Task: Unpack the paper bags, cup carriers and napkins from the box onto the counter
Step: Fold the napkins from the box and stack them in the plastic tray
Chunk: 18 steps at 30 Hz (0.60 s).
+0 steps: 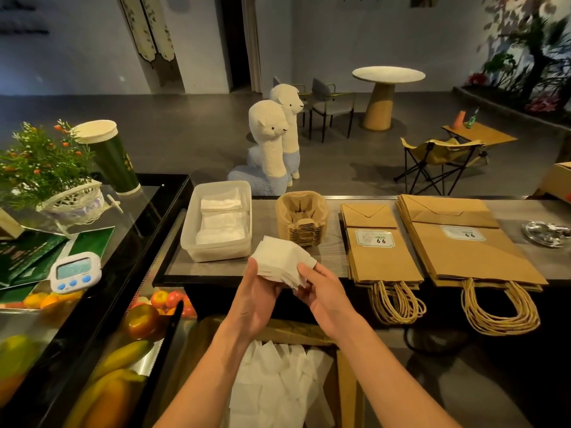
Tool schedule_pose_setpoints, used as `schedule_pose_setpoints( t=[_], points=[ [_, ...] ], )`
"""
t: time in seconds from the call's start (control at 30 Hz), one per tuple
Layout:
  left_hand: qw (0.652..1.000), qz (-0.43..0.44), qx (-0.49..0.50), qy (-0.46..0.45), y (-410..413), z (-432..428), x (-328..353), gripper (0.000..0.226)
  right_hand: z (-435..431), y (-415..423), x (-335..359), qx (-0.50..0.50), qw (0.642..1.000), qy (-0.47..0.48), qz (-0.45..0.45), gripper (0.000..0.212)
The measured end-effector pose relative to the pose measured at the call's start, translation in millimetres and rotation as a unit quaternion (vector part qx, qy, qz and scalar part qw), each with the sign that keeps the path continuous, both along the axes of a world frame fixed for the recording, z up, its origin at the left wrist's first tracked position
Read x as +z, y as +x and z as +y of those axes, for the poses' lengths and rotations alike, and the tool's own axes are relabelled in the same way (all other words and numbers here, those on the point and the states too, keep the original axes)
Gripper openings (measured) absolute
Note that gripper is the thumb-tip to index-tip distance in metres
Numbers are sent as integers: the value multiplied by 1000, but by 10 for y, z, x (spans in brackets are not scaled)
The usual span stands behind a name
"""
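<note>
Both hands hold a stack of white napkins [279, 261] above the counter's front edge. My left hand [258, 296] grips it from below on the left; my right hand [324, 291] pinches its right side. A clear plastic tub [188, 233] on the counter holds more napkins. Right of the tub sits a stack of brown cup carriers [301, 219]. Two piles of brown paper bags lie flat further right, a smaller pile [381, 257] and a larger pile [475, 257]. Below my arms is the cardboard box [344, 384], with loose napkins [278, 387] inside.
The grey counter [330, 251] ends at a black glass display case [148, 217] on the left, with fruit underneath. On the case stand a plant basket [61, 193], a tall green cup [108, 156] and a white timer [75, 271]. A metal dish [547, 233] sits far right.
</note>
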<state>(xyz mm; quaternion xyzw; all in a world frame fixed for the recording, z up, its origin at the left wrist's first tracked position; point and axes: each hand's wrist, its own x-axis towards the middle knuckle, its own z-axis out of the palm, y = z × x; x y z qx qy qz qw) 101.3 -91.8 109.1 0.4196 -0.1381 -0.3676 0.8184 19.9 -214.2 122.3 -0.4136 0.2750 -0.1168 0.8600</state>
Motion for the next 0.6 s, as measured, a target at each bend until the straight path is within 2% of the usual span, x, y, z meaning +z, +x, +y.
schedule_pose_setpoints(
  t=[0.1, 0.2, 0.3, 0.37, 0.43, 0.5, 0.6],
  points=[
    [996, 86, 10, -32, -93, -11, 29, 112, 119, 3, -9, 4, 996, 84, -15, 24],
    [986, 149, 37, -61, -78, 5, 23, 117, 192, -15, -19, 0, 989, 146, -31, 25],
    [982, 165, 32, -88, -70, 36, 73, 105, 217, -25, -33, 7, 999, 45, 9, 22],
    [983, 162, 29, -81, -85, 29, 116, 70, 240, -30, -36, 4, 997, -39, 62, 19],
    [988, 146, 49, -20, -103, 16, 168, 32, 259, -33, -34, -3, 990, -104, 91, 19],
    [988, 145, 53, 17, -115, -6, 180, 30, 274, -34, -12, 3, 984, -154, 93, 20],
    [980, 186, 66, 9, -136, -19, 173, 29, 285, -12, 52, 10, 977, -188, 98, 19]
  ],
)
